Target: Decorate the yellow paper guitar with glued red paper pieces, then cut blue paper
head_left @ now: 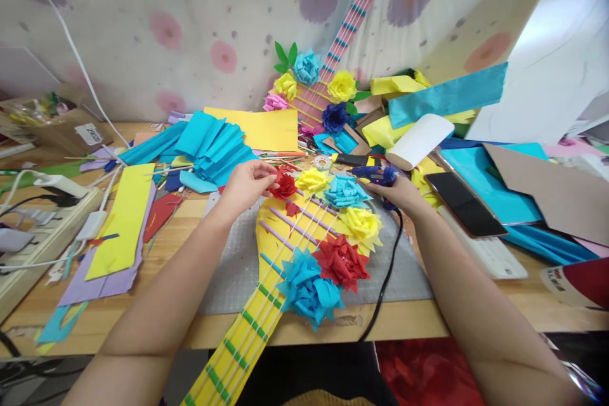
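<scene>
My left hand (250, 183) pinches a small red paper flower (284, 184) at the upper left edge of a yellow paper guitar (266, 228). On the right, my right hand (396, 193) is closed around a blue hot glue gun (373, 174), its nozzle toward the left and a black cord trailing from it. Along the guitar's body run a yellow flower (313, 181), a light blue flower (346, 191), another yellow flower (361, 228), a larger red flower (342, 261) and a large blue flower (310, 288). Purple strips and white strings cross the body; green strips cross the neck.
A pink paper guitar (314, 98) leans against the wall behind. Blue crepe paper (209, 146) and yellow sheets (121, 222) lie left, near a power strip (42, 235). A phone (464, 203), cardboard (547, 190) and a cup (580, 282) are right. A grey cutting mat (228, 273) lies beneath.
</scene>
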`<state>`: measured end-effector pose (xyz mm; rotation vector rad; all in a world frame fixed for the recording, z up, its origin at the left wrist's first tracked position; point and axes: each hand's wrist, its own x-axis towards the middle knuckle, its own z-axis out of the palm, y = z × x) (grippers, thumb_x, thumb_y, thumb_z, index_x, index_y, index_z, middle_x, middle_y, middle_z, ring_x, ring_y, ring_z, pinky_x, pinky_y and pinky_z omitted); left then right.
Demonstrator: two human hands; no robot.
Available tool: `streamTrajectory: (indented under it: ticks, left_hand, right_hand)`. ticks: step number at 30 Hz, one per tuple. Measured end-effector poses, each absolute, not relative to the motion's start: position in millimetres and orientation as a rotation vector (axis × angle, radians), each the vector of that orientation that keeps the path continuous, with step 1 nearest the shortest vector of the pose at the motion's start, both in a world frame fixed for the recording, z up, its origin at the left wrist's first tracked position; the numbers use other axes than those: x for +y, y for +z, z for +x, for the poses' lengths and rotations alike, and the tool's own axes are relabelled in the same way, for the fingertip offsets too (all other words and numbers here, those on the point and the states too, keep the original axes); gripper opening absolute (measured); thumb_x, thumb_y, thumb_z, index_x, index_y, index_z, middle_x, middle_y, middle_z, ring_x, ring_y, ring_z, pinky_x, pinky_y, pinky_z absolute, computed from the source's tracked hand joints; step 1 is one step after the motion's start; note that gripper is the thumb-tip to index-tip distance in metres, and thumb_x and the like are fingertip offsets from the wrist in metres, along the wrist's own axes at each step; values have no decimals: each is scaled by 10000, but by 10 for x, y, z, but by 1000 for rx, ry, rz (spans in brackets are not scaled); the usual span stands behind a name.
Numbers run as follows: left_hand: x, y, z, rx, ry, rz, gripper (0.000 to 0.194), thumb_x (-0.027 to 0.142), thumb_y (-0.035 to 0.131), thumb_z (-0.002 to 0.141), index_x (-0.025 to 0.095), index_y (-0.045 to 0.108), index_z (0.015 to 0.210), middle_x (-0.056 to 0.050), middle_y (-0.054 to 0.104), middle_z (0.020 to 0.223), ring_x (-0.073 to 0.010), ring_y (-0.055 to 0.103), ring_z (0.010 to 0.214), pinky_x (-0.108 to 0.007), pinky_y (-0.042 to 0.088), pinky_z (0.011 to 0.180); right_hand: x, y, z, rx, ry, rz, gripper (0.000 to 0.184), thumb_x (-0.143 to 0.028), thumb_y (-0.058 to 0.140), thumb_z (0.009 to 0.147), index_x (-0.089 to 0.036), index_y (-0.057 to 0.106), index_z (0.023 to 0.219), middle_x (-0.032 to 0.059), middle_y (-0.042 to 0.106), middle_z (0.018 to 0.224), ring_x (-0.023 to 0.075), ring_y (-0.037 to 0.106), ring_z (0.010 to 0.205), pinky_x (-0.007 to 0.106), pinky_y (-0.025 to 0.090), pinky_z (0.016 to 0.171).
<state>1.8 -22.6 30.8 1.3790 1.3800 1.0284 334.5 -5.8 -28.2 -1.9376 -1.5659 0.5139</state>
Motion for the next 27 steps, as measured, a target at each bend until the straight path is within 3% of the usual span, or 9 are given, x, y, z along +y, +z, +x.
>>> streamTrajectory:
  ticks: [7,10,12,18,27]
  left_hand:
    - [-183,234,-3,1391,1081,1416,105,218,616,654,154,548,700,13,597,618,-109,592,557,-206,491,453]
    - [-201,233,12,1401,1046,1457,112,240,607,652,160,543,698,16,582,626,-108,577,552,-203,470,436]
    - [-213,232,20,1396,1003,1493,122,258,603,652,163,547,704,12,589,641,-110,572,556,-205,459,439]
    - [-195,173,6,1382,1002,1656,156,295,602,658,158,588,733,-14,641,712,-111,579,608,-230,460,573]
    - [-189,103,9,1412,1012,1746,182,324,587,680,165,622,760,-27,658,747,-142,583,661,-251,445,598]
  right_hand:
    - [-61,112,3208,-1341,606,-1704,389,-521,588,710,-153,630,829,76,640,740,126,540,544,243,427,459]
    - [-139,397,3004,-1523,641,-1499,400,-550,547,741,-163,634,800,29,585,628,98,477,486,226,387,439]
    - [-191,525,2833,-1738,693,-1433,411,-564,571,716,-165,642,785,16,565,588,108,479,491,232,389,447]
    - [-220,494,2465,-2099,698,-1320,376,-503,663,659,-180,668,851,18,657,747,191,597,721,262,467,621]
    - [-203,411,2426,-2136,613,-1293,444,-538,605,703,-137,680,878,36,661,721,182,583,660,257,444,566]
